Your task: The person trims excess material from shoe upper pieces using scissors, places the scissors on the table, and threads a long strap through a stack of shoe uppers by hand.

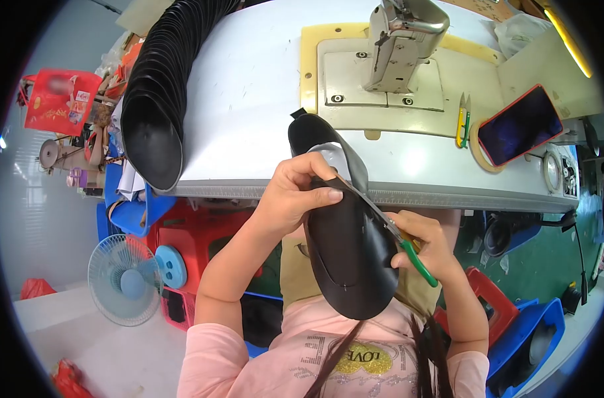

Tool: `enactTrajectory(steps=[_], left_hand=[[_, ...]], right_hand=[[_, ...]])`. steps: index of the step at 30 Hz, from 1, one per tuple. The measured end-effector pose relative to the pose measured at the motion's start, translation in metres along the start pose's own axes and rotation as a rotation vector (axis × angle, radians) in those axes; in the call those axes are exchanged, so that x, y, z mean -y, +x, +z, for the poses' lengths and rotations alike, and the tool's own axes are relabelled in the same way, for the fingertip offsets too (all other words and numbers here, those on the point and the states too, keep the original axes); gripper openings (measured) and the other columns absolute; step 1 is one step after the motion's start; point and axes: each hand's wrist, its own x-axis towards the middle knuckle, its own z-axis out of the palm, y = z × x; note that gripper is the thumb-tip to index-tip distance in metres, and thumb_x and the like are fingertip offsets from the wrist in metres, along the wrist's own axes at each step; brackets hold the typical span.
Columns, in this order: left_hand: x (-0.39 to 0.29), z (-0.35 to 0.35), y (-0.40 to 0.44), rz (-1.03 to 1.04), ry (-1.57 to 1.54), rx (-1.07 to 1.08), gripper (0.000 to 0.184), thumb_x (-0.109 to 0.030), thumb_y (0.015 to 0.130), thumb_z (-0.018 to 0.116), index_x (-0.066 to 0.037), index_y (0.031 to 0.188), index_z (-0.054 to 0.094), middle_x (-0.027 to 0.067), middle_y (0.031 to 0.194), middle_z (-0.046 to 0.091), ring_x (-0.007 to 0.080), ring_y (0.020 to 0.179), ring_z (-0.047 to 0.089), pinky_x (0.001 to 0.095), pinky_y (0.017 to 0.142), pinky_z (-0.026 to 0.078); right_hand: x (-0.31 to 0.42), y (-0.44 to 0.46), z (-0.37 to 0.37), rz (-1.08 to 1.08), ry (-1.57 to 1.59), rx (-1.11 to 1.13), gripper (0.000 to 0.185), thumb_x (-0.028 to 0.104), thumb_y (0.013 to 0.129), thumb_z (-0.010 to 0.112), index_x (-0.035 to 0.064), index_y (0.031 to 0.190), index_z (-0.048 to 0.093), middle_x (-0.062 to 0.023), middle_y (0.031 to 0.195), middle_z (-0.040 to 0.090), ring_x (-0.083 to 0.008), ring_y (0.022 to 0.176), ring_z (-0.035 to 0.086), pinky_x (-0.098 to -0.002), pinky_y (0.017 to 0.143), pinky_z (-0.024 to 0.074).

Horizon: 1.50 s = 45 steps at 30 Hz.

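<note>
A black shoe upper (345, 255) hangs over the table's front edge, its narrow end resting on the white tabletop. Its light lining (331, 156) shows near the top. My left hand (299, 192) pinches the upper's edge between thumb and fingers. In my right hand (425, 245) are scissors with green and yellow handles (418, 264); their blades lie along the upper's edge, with the tips close to my left fingers. Whether the blades are parted I cannot tell.
A long stack of nested black uppers (157, 99) lies at the table's left. Behind my hands stands a sewing machine (398, 50). To the right are small snips (462, 123), a tape roll (481, 149) and a phone (521, 126). A fan (126, 282) stands lower left.
</note>
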Motion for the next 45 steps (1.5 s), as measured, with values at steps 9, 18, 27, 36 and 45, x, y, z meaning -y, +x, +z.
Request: enactTrajectory(steps=[9, 18, 27, 36, 45], left_hand=[[0.004, 0.004, 0.005, -0.034, -0.007, -0.058, 0.012, 0.003, 0.076, 0.062, -0.003, 0.077, 0.052, 0.004, 0.075, 0.059, 0.0078, 0.069, 0.057, 0.0211, 0.064, 0.047], [0.002, 0.008, 0.007, -0.057, -0.035, -0.083, 0.013, 0.003, 0.076, 0.062, -0.003, 0.077, 0.052, 0.0034, 0.075, 0.059, 0.0071, 0.068, 0.056, 0.0203, 0.063, 0.047], [0.003, 0.006, 0.008, -0.065, -0.039, -0.052, 0.012, 0.002, 0.076, 0.063, -0.004, 0.077, 0.052, 0.0031, 0.075, 0.06, 0.0067, 0.067, 0.056, 0.02, 0.063, 0.047], [-0.012, 0.005, 0.004, -0.141, 0.09, -0.029, 0.012, -0.003, 0.076, 0.065, -0.004, 0.077, 0.053, 0.0021, 0.075, 0.06, 0.0054, 0.067, 0.057, 0.0197, 0.062, 0.047], [-0.039, 0.006, 0.002, -0.12, 0.446, 0.064, 0.016, -0.003, 0.075, 0.065, -0.003, 0.076, 0.049, -0.0014, 0.073, 0.053, 0.0053, 0.071, 0.051, 0.0203, 0.068, 0.042]], right_hand=[[0.007, -0.002, -0.006, 0.063, -0.07, 0.001, 0.068, 0.035, 0.06, 0.078, -0.0004, 0.113, 0.055, -0.0055, 0.069, 0.046, -0.0142, 0.06, 0.042, -0.0258, 0.056, 0.0362], [0.005, -0.007, 0.008, 0.136, 0.043, -0.112, 0.073, 0.053, 0.063, 0.071, -0.0039, 0.107, 0.058, -0.0038, 0.073, 0.051, -0.0102, 0.061, 0.044, -0.0228, 0.054, 0.0348], [0.009, -0.011, 0.007, 0.17, 0.02, -0.138, 0.072, 0.052, 0.061, 0.072, -0.0026, 0.107, 0.059, -0.0025, 0.074, 0.052, -0.0083, 0.06, 0.043, -0.0222, 0.052, 0.0341], [0.02, -0.009, -0.005, 0.142, -0.156, -0.061, 0.064, 0.039, 0.061, 0.076, -0.0022, 0.106, 0.058, -0.0071, 0.068, 0.051, -0.0168, 0.061, 0.049, -0.0263, 0.058, 0.0407], [0.028, -0.011, -0.011, 0.105, -0.291, 0.008, 0.061, 0.037, 0.059, 0.076, -0.0002, 0.103, 0.059, -0.0069, 0.063, 0.044, -0.0179, 0.056, 0.044, -0.0286, 0.052, 0.0361]])
